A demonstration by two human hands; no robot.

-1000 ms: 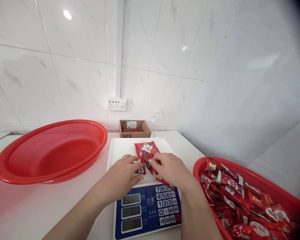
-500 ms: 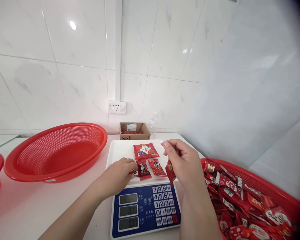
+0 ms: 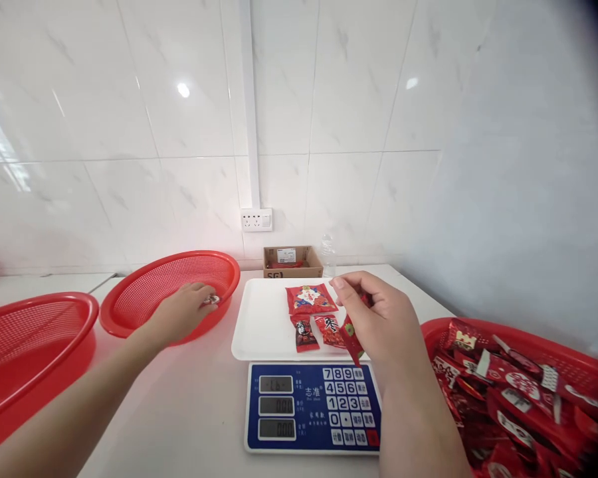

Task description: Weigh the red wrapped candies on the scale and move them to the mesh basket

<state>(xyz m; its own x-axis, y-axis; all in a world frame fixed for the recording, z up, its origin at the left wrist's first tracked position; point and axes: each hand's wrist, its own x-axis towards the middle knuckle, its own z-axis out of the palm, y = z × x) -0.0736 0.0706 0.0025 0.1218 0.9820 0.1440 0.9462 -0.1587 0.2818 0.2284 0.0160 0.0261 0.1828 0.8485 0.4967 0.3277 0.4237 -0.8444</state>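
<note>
My left hand [image 3: 187, 311] is over the near right side of a red plastic basket [image 3: 129, 299], closed on a small red snack packet [image 3: 211, 300] with a white label, mostly hidden by the fingers. My right hand [image 3: 379, 312] pinches another red snack packet [image 3: 353, 338] that hangs beside the right edge of the scale's white pan [image 3: 262, 318]. On that pan lie a larger red packet [image 3: 311, 299], a dark red packet [image 3: 305, 333] and a red packet with a black character [image 3: 329, 330]. The scale's blue keypad panel [image 3: 311, 411] faces me.
A second red basket [image 3: 87, 312] stands at the left edge. To the right, a red basket [image 3: 483, 328] is heaped with several red packets [image 3: 518, 392]. Behind the scale are a small cardboard box [image 3: 293, 271] and a clear plastic bottle [image 3: 327, 255], near the tiled wall.
My left hand has moved left from the scale pan to the red basket, taking a small packet with it. My right hand still holds its packet. The view has turned left.
</note>
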